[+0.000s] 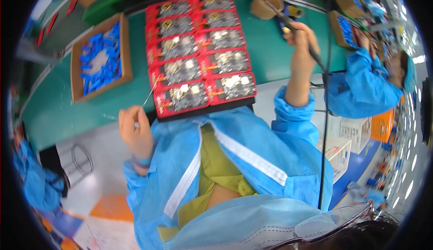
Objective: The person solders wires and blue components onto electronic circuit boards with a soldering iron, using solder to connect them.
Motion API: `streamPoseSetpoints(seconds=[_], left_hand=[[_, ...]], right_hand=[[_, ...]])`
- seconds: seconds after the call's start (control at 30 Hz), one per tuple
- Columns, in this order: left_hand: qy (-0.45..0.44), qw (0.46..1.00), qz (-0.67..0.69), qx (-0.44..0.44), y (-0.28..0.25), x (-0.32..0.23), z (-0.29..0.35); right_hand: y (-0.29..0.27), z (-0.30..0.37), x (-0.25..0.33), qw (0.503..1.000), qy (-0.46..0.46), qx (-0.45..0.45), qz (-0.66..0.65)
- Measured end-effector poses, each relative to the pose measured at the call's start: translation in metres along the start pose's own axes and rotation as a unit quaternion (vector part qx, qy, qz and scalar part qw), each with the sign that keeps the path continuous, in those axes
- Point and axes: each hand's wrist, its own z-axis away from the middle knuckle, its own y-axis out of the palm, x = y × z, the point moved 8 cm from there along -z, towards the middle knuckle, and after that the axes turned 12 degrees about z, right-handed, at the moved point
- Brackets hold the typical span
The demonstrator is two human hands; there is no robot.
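My right hand (pixel 303 45) is closed around a soldering iron (pixel 285 19), whose tip points into a round tan cup-like holder (pixel 260 9) at the back right. A thin strand of solder wire (pixel 149 96) rises from the pinched fingers of my left hand (pixel 135 126), near the front left corner of the red trays. Several red trays (pixel 158 108) stand in two columns before me. Each one carries a grey circuit board (pixel 187 97) with shiny parts; the far boards also show small yellow rings.
On the left of the green table (pixel 54 119) stands a cardboard box (pixel 127 60) of blue parts. A black cable (pixel 325 128) hangs down on the right. A person in blue (pixel 365 90) works at the far right, beside more boxes. Another blue sleeve (pixel 38 182) shows at the left.
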Motion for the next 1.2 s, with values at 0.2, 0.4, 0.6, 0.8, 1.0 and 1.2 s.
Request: streamPoseSetpoints(seconds=[0.2,0.4,0.6,0.8,1.0,1.2], left_hand=[[0.036,0.999,0.027,-0.005,-0.013,-0.011,0.001],[0.043,0.999,0.014,0.008,-0.011,-0.005,0.011],[0.065,0.997,0.012,0.046,-0.007,-0.007,0.007],[0.068,0.995,0.015,0.065,-0.004,-0.006,0.006],[0.067,0.995,0.019,0.068,-0.002,-0.005,0.005],[0.066,0.995,0.019,0.074,-0.002,-0.005,0.004]], right_hand=[[0.066,0.05,0.078,0.959,-0.113,0.212,-0.152],[0.123,0.079,0.129,0.897,-0.278,0.329,-0.104],[0.147,0.091,0.127,0.891,-0.277,0.349,-0.087],[0.155,0.096,0.126,0.887,-0.274,0.367,-0.065],[0.157,0.095,0.121,0.892,-0.25,0.371,-0.063],[0.16,0.096,0.118,0.89,-0.246,0.379,-0.059]])
